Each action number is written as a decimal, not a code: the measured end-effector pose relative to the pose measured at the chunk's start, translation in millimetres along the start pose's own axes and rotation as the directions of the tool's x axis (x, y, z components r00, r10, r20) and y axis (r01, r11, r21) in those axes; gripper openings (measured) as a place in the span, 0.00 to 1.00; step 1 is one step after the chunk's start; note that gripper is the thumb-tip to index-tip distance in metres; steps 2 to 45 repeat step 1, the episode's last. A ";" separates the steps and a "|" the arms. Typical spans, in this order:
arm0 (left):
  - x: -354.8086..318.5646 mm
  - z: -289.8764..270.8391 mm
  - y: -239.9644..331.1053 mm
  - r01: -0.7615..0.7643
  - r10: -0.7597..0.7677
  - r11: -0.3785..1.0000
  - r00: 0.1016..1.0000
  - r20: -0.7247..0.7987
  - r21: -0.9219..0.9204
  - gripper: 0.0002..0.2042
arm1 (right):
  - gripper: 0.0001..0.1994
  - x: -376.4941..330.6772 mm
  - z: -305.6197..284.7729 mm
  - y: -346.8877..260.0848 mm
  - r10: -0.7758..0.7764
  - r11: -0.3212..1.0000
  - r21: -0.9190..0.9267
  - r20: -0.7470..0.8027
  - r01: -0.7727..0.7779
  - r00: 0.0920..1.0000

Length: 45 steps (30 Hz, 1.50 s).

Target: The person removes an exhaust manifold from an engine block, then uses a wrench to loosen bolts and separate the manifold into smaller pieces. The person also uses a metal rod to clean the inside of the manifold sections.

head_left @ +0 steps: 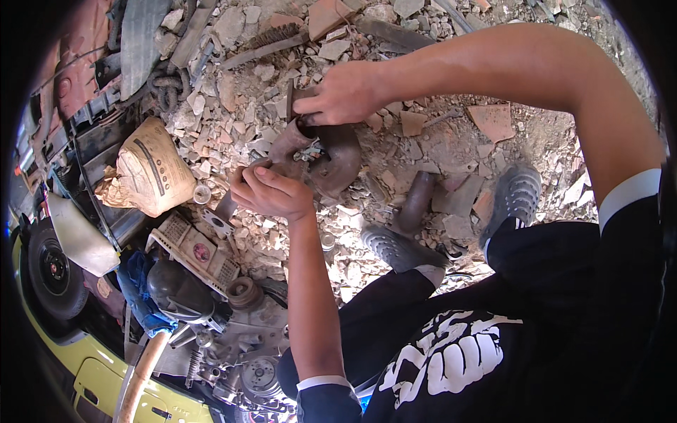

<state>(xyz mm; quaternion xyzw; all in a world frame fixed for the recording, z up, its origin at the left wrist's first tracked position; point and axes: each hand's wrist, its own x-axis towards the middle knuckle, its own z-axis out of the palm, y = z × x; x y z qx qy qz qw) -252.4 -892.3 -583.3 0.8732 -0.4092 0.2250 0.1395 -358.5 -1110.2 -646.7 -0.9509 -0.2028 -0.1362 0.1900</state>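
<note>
A rusty exhaust manifold [343, 161] with thick curved pipes is held just over the rubble, in front of my shoes. My left hand [273, 194] is closed round its near left end, thumb on top. On the far side my right hand [347, 92] grips it by a flanged end, with fingers curled at a pipe opening. The fingertips of my right hand are partly hidden. Beside my left hand lies a flat metal gasket [217, 222] with holes. A short rusty pipe [416, 201] rests by my shoe [398, 248].
Broken tile and stone cover the ground [240, 141]. To the left are a torn paper sack [156, 169], a small clear cup [202, 194] and a white plastic basket [190, 250]. Engine parts [261, 374], a wooden pole [144, 374] and a yellow-green vehicle [106, 384] fill the near left.
</note>
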 end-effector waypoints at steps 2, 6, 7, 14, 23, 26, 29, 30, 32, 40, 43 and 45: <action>-1.2 0.3 -0.6 0.007 -0.007 1.000 1.000 0.010 -0.002 0.23 | 0.11 -0.5 -1.9 -5.8 0.038 0.999 -0.028 0.104 -0.036 0.994; -1.2 0.3 -0.6 0.007 -0.007 1.000 1.000 0.010 -0.002 0.23 | 0.11 -0.5 -1.9 -5.8 0.038 0.999 -0.028 0.104 -0.036 0.994; -1.2 0.3 -0.6 0.007 -0.007 1.000 1.000 0.010 -0.002 0.23 | 0.11 -0.5 -1.9 -5.8 0.038 0.999 -0.028 0.104 -0.036 0.994; -1.2 0.3 -0.6 0.007 -0.007 1.000 1.000 0.010 -0.002 0.23 | 0.11 -0.5 -1.9 -5.8 0.038 0.999 -0.028 0.104 -0.036 0.994; -1.2 0.3 -0.6 0.007 -0.007 1.000 1.000 0.010 -0.002 0.23 | 0.11 -0.5 -1.9 -5.8 0.038 0.999 -0.028 0.104 -0.036 0.994; -1.2 0.3 -0.6 0.007 -0.007 1.000 1.000 0.010 -0.002 0.23 | 0.11 -0.5 -1.9 -5.8 0.038 0.999 -0.028 0.104 -0.036 0.994; -1.2 0.3 -0.6 0.007 -0.007 1.000 1.000 0.010 -0.002 0.23 | 0.11 -0.5 -1.9 -5.8 0.038 0.999 -0.028 0.104 -0.036 0.994; -1.2 0.3 -0.6 0.007 -0.007 1.000 1.000 0.010 -0.002 0.23 | 0.11 -0.5 -1.9 -5.8 0.038 0.999 -0.028 0.104 -0.036 0.994; -1.2 0.3 -0.6 0.007 -0.007 1.000 1.000 0.010 -0.002 0.23 | 0.11 -0.5 -1.9 -5.8 0.038 0.999 -0.028 0.104 -0.036 0.994; -1.2 0.3 -0.6 0.007 -0.007 1.000 1.000 0.010 -0.002 0.23 | 0.11 -0.5 -1.9 -5.8 0.038 0.999 -0.028 0.104 -0.036 0.994; -1.2 0.3 -0.6 0.007 -0.007 1.000 1.000 0.010 -0.002 0.23 | 0.11 -0.5 -1.9 -5.8 0.038 0.999 -0.028 0.104 -0.036 0.994; -1.2 0.3 -0.6 0.007 -0.007 1.000 1.000 0.010 -0.002 0.23 | 0.11 -0.5 -1.9 -5.8 0.038 0.999 -0.028 0.104 -0.036 0.994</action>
